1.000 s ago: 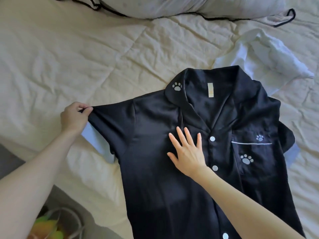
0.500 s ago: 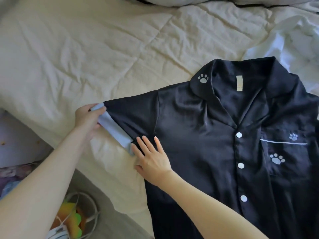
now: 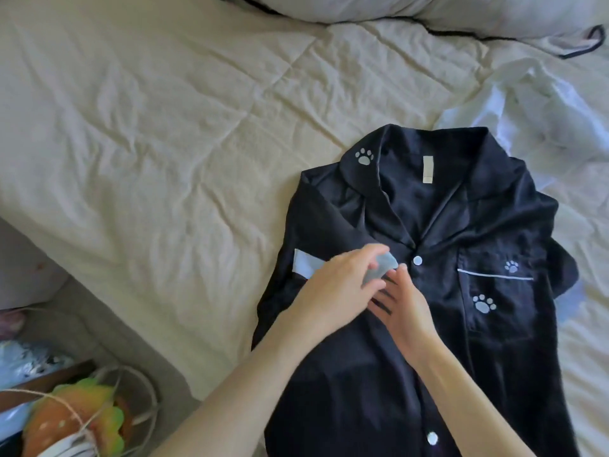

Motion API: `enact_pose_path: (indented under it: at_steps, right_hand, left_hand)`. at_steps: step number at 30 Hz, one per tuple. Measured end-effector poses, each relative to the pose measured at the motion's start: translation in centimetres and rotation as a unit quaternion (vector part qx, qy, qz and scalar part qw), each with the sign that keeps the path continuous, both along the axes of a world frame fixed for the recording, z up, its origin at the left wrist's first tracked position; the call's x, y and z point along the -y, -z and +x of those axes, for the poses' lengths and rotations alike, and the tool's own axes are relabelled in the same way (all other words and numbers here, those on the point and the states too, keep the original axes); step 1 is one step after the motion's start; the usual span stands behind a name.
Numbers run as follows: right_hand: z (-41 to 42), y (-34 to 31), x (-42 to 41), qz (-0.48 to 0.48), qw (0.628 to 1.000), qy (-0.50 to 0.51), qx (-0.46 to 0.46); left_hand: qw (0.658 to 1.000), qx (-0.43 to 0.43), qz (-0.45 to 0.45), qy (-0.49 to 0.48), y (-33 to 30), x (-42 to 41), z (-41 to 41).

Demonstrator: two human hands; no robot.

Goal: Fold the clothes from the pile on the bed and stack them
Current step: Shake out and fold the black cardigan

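A black satin pyjama shirt [image 3: 468, 232] with white paw prints and white buttons lies face up on the cream bed cover [image 3: 148, 143]. Its left sleeve is folded in over the chest, and the pale blue cuff [image 3: 308, 263] lies across the front. My left hand [image 3: 336, 285] pinches the end of that cuff near the top button. Flat on the shirt front just below it, my right hand [image 3: 403, 305] has straight fingers pointing toward the cuff. The other sleeve sticks out at the shirt's right side.
A crumpled white garment [image 3: 540, 103] lies past the collar at the right. Pillows [image 3: 395, 8] run along the top. The bed's edge runs diagonally at lower left; below it are a floor, a white-framed basket [image 3: 138, 410] and a colourful toy [image 3: 75, 420].
My left hand has carried the sleeve cuff from the left side in over the shirt's chest. My right hand has moved from the armpit area to the button line.
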State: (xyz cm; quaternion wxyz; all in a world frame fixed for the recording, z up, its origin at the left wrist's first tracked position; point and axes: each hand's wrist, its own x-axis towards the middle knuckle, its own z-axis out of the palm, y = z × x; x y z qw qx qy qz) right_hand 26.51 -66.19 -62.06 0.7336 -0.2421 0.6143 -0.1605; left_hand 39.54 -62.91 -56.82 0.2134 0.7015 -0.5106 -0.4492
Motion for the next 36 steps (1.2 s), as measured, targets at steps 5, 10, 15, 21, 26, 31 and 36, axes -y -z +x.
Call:
enact_pose_path:
  at_steps: [5, 10, 15, 21, 26, 31, 36]
  right_hand:
    - [0.6, 0.2, 2.7, -0.036, 0.991, -0.055, -0.119]
    - [2.7, 1.1, 4.0, 0.036, 0.989, -0.039, -0.138]
    - [1.8, 1.9, 4.1, 0.059, 0.988, -0.019, -0.143]
    - [-0.3, 1.5, 4.5, 0.003, 0.977, -0.016, -0.214]
    - [1.5, 0.9, 5.5, -0.322, 0.808, -0.267, -0.415]
    - [9.1, 1.9, 8.7, -0.382, 0.757, -0.416, -0.327]
    - [14.5, 3.2, 10.8, -0.337, 0.753, -0.465, -0.321]
  left_hand:
    - [0.969, 0.238, -0.041, -0.045, 3.6, -4.0, 2.7]
    - [0.969, 0.218, 0.089, -0.071, 6.5, -7.0, 3.6]
    - [0.93, 0.042, 0.079, -0.357, 7.2, -5.8, 1.0]
    - [0.966, 0.195, -0.163, -0.049, 6.2, -9.5, -0.8]
    - [0.973, 0.201, -0.111, -0.034, 6.2, -11.6, 0.3]
    - [0.933, 0.259, 0.097, -0.23, 6.9, -9.8, 1.4]
    - [0.926, 0.255, 0.165, -0.225, 8.3, -10.3, 1.0]
